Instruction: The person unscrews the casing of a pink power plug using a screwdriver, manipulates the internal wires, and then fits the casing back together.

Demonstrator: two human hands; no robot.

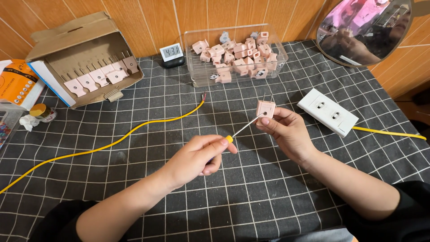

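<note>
Pink socket block [265, 108] pinched above the bench [251, 188] in the closed right hand [286, 130], left hand [197, 157] gripping a screwdriver [244, 127] whose tip meets it; screw-driving step, needing steady alignment.

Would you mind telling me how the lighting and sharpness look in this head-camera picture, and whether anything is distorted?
In the head view, light is even and soft, with faint shadows under the left hand and right hand; the pink socket block and screwdriver are sharp; the mirror shows a washed-out pinkish reflection; the tablecloth grid bows towards the edges, a wide-angle effect.
</note>
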